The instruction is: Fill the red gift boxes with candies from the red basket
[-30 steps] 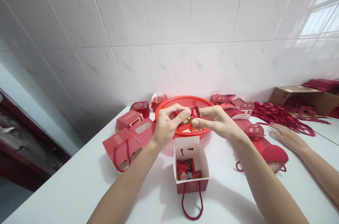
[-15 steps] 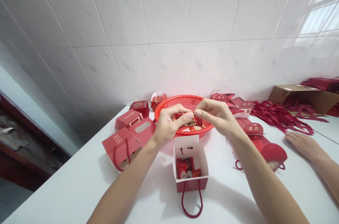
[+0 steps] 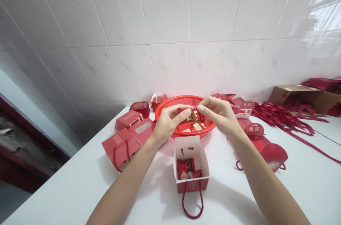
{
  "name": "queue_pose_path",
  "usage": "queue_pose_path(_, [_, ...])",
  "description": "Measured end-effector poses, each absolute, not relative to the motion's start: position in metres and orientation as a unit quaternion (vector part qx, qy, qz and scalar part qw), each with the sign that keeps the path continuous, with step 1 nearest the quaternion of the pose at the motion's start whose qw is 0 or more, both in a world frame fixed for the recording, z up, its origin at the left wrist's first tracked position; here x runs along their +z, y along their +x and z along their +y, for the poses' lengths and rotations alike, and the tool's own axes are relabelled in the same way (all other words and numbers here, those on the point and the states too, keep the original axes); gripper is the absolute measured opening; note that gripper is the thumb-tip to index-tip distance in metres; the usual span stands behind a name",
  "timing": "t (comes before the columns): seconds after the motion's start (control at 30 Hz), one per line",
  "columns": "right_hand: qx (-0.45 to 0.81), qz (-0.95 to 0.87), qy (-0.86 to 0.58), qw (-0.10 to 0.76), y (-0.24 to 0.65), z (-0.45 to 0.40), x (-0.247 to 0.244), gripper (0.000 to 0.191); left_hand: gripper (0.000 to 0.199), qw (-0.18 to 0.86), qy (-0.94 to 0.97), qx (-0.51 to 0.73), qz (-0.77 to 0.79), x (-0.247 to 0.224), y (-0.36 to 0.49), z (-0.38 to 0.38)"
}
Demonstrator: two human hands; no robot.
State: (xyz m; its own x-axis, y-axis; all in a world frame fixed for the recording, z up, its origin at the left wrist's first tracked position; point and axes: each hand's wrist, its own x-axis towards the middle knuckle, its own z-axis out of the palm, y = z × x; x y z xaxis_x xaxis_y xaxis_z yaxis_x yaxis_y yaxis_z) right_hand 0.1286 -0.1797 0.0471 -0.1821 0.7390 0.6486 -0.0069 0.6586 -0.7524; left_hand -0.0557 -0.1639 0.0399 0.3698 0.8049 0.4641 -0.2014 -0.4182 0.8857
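Left hand (image 3: 169, 122) and right hand (image 3: 221, 115) pinching a small red piece (image 3: 194, 108) over a red basket (image 3: 183, 101)

At the left of the white table (image 3: 77, 193), a red rope-handled box (image 3: 122, 144) is sitting beside a red box with an oval window (image 3: 141, 128). A longer red box (image 3: 129, 119) and a dark red box (image 3: 140, 109) are standing just behind them, toward the wall. The left hand is pressing thumb and forefinger together on one end of the small red piece, which is showing between the two sets of fingertips, too small to identify. Red-and-gold packets (image 3: 192, 115) are lying beneath, in the basket. Directly in front of the basket, an open box (image 3: 193, 186) is standing upright, holding red wrapped pieces (image 3: 183, 172) on its bottom, its rope loop hanging down toward the near edge. The right hand is clamping the other end of the small red piece between thumb and forefinger. Farther right, red boxes with rounded flaps (image 3: 255, 129) are crowding together beyond the right forearm. Dark red ribbons (image 3: 277, 115) are lying heaped beside a cardboard carton (image 3: 289, 91), one strand trailing off to the right.
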Motion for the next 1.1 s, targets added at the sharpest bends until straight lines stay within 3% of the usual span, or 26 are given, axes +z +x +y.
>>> queue_pose_path(0.23, [0.341,-0.670,-0.283,0.595,0.131,-0.179,0.049,0.034,0.029,0.482,0.716,0.441,0.247,0.042,-0.060,-0.166])
queue_pose_path(0.47, [0.401,-0.716,-0.304,0.484,0.137,-0.181,0.053,0.044,0.027,0.467,0.704,0.478,0.238,0.044,-0.059,-0.165])
queue_pose_path(1.1, [0.434,-0.722,-0.287,0.455,0.141,-0.184,0.056,0.040,0.036,0.461,0.729,0.431,0.266,0.045,-0.066,-0.165])
